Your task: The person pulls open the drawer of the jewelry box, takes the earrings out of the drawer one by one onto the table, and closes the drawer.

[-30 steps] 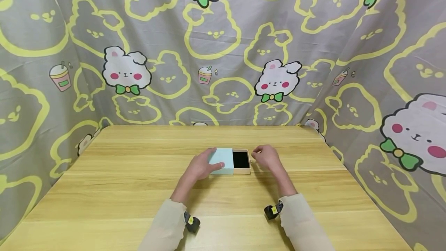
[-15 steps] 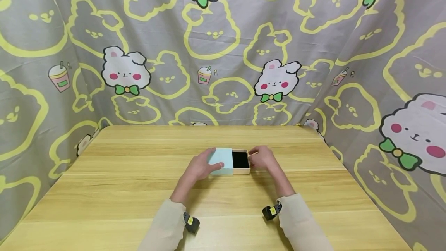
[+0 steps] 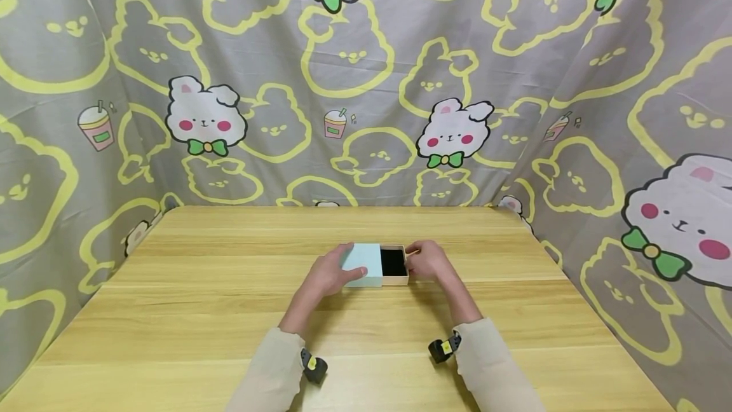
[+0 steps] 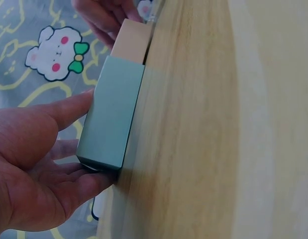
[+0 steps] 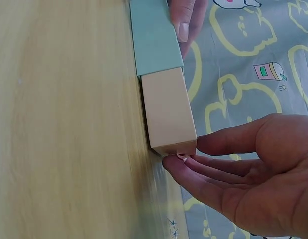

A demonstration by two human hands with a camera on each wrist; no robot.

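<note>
A pale blue-green box sleeve lies on the wooden table with a beige drawer partly out of its right end. The drawer's inside is black. My left hand grips the sleeve's left end, its thumb on the sleeve and its fingers around the end, as the left wrist view also shows. At the drawer's outer end is my right hand. In the right wrist view its thumb meets the drawer's top corner, and its other fingers lie against the end, by a small pull loop.
The wooden table extends on every side of the box. A grey curtain with yellow outlines and white rabbit faces hangs behind it and along both sides. A small black camera sits at each beige cuff.
My right hand has come left from beside the drawer to touch its end. The drawer has slid slightly into the sleeve. My left hand keeps its hold.
</note>
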